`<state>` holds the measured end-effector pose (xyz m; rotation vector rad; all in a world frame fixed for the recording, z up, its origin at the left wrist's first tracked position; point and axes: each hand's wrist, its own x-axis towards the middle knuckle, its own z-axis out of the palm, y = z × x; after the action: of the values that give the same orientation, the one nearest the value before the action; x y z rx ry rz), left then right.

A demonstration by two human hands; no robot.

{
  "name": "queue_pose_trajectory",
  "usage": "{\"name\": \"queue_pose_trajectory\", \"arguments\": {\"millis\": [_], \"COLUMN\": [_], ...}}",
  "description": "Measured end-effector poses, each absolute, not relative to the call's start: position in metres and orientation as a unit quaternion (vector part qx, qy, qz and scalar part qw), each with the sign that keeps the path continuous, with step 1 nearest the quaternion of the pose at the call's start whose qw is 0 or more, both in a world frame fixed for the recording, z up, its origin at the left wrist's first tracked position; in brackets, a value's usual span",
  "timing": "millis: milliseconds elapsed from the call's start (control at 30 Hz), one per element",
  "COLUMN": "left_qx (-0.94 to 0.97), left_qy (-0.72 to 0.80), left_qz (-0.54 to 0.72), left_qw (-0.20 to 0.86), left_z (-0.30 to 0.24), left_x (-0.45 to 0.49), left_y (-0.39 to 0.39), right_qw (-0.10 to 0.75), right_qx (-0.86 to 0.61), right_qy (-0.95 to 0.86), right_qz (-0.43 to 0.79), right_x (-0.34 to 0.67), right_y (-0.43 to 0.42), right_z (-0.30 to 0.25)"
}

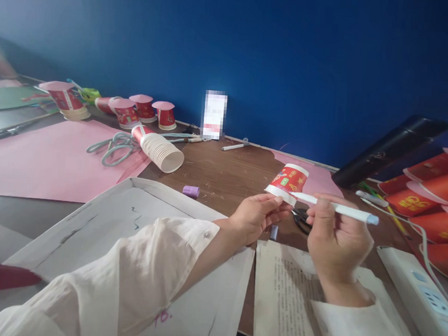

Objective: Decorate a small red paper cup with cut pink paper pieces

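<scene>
My left hand [257, 215] pinches the white rim of a red patterned paper cup [289, 180], held upside down and a little tilted above the table. In my right hand [338, 237] is a white marker pen [344, 208], gripped like a pencil. Its tip meets, or nearly meets, the cup's side near the rim; I cannot tell which. Beneath the hands lie a pair of black-handled scissors [301, 220], partly hidden, and a small bluish-grey cap [273, 233]. A purple cap [190, 191] rests on the table to the left.
A stack of paper cups [164, 151] lies beside coiled grey cord [112, 147] and pink paper [51, 161]. Several pink-topped cups [165, 117] stand behind. White board [129, 207], printed pages [280, 295], a power strip [415, 289], a black tube [390, 149] and red-orange cups [436, 203] surround my arms.
</scene>
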<state>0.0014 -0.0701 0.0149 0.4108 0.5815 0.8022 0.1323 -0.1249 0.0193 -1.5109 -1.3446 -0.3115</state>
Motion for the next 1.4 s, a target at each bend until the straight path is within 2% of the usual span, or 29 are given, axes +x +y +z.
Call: {"name": "queue_pose_trajectory", "arguments": {"millis": [1400], "left_qx": [0.201], "left_qy": [0.279], "left_qz": [0.384], "left_qw": [0.857], "left_z": [0.0115], "left_x": [0.0017], "left_y": [-0.0692], "right_qw": [0.502], "right_qx": [-0.646], "right_qy": [-0.551], "right_qz": [-0.165], "right_x": [0.1341], "right_y": [-0.1239], "right_z": [0.0171]}}
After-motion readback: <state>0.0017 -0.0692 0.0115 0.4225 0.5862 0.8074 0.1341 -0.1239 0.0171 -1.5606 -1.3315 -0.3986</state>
